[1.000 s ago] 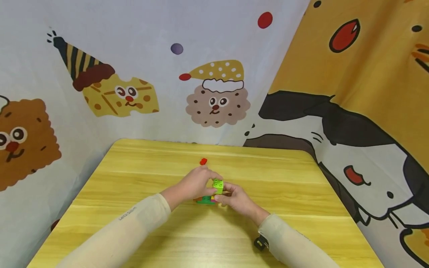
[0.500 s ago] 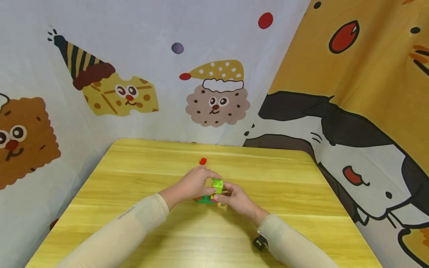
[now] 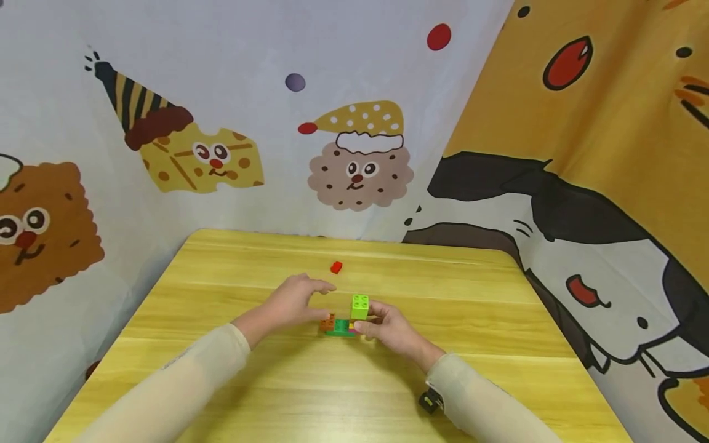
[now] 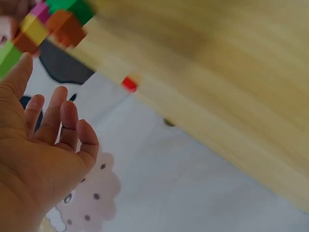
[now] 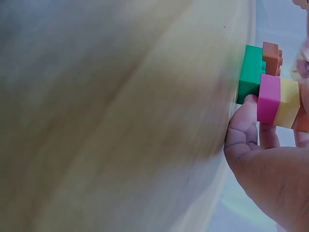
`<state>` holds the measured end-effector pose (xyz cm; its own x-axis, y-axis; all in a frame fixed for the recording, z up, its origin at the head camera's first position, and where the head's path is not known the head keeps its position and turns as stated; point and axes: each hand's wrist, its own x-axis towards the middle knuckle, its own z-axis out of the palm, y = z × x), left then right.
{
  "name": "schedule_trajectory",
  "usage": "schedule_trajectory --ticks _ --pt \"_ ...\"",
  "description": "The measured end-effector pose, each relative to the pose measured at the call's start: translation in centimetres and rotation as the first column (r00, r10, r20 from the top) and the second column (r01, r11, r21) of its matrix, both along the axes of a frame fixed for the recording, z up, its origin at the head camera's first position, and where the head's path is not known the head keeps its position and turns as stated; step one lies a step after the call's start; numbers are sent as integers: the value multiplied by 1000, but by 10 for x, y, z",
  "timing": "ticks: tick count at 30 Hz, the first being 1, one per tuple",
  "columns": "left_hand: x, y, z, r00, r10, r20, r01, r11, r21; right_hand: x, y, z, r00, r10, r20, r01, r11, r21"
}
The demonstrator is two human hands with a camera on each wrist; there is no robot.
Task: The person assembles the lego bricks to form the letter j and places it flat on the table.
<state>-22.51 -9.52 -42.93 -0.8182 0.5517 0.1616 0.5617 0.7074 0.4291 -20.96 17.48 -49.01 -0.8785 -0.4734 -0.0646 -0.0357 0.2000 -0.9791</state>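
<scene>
My right hand (image 3: 392, 329) grips a column of toy building bricks at its right side. A lime green brick (image 3: 360, 306) tops that column. Below it, the right wrist view shows a brown-orange brick (image 5: 301, 120), a yellow brick (image 5: 288, 102) and a pink brick (image 5: 269, 98). The pink one sits on one end of a green brick (image 5: 249, 72); another brown-orange brick (image 3: 328, 322) is at the other end. My left hand (image 3: 290, 301) hovers left of the build with fingers spread and nothing in them. In the left wrist view its index fingertip is close to the lime brick (image 4: 7, 59).
A loose red brick (image 3: 336, 267) lies on the wooden table (image 3: 232, 375), farther back than the build. Behind the table hangs a cartoon-printed cloth (image 3: 249, 74). A small black clip (image 3: 429, 401) is at the right sleeve's cuff.
My left hand has let go of the lime green brick and moved left, uncovering the brown-orange brick and the red one. The right hand keeps its hold in place.
</scene>
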Motion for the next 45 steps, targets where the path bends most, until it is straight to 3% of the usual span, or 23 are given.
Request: schedule_trajectory --ticks 6,16,27,36,45 --pt "5 -6 -19 999 -33 -25 31 997 -66 0 1 0 1000 -5 0 5 1000 0" --pt "9 -2 -38 995 -60 -81 56 997 -51 1 0 1 1000 -1 11 1 1000 -4" --pt "12 0 -39 991 -76 -110 72 997 -41 1 -1 1 1000 -4 -16 4 1000 27" --pt "16 0 -42 992 -55 -111 49 997 -60 2 -3 1 997 -62 -45 66 994 84" --pt "19 2 -44 992 -50 -119 42 997 -72 1 -6 2 990 -114 -87 120 990 71"
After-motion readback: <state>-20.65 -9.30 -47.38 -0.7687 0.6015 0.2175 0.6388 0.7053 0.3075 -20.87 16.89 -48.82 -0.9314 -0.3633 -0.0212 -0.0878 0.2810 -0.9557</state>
